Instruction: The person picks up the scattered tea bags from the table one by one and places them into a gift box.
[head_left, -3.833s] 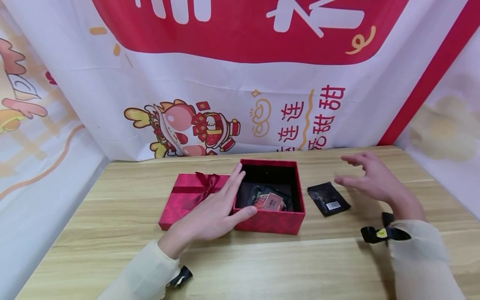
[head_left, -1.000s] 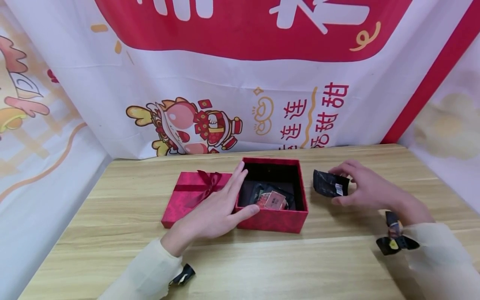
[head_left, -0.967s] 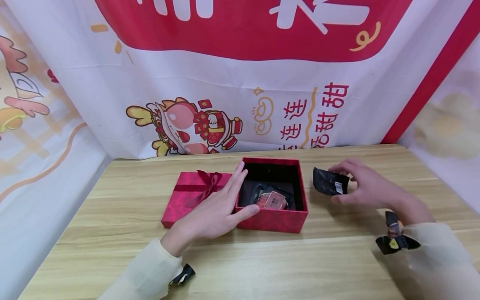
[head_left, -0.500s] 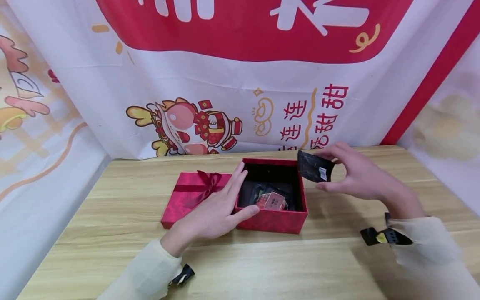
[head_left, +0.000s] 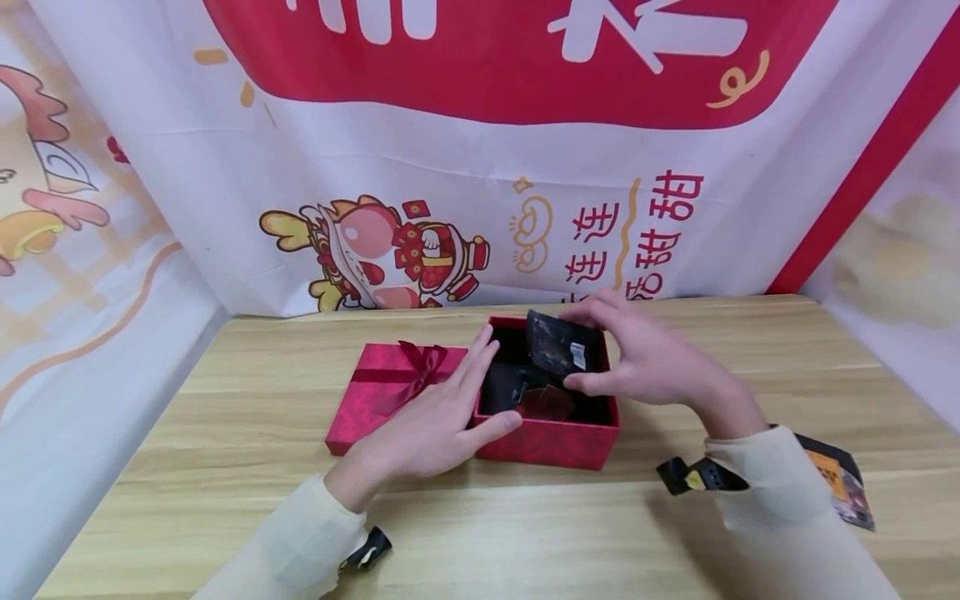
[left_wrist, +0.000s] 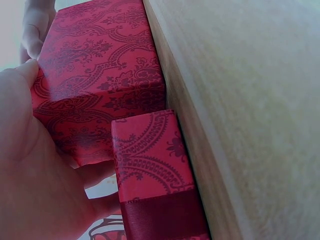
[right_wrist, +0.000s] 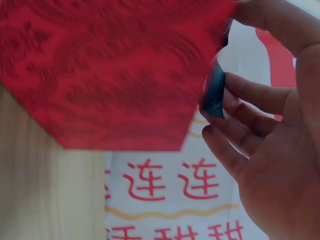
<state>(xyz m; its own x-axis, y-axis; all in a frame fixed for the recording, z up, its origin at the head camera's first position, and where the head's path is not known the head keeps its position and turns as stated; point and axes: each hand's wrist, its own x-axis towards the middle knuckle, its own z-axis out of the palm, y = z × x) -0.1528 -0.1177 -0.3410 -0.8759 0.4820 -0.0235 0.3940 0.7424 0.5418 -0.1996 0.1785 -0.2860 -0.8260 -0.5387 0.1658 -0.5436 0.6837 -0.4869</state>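
A red patterned box (head_left: 546, 443) stands uncovered on the table, with a packet bearing a reddish label (head_left: 542, 404) lying inside. My left hand (head_left: 431, 425) rests along the box's left side, fingers straight and thumb at the front edge. In the left wrist view, that hand (left_wrist: 40, 175) spans the box wall (left_wrist: 100, 60). My right hand (head_left: 648, 354) pinches a small black packet (head_left: 553, 343) by its right side, barcode facing me, over the box opening. The right wrist view shows only an edge of this packet (right_wrist: 215, 92); the box (right_wrist: 115, 75) hides the rest.
The red lid (head_left: 367, 404) with a dark red ribbon bow (head_left: 416, 375) lies left of the box, partly behind the left hand. Another black packet with an orange print (head_left: 843, 483) lies at the right, partly covered by the right sleeve. A printed cloth (head_left: 375, 142) hangs behind the table (head_left: 525, 533).
My right hand has picked the black packet off the table right of the box and carried it left over the opening. The left hand keeps its place on the box.
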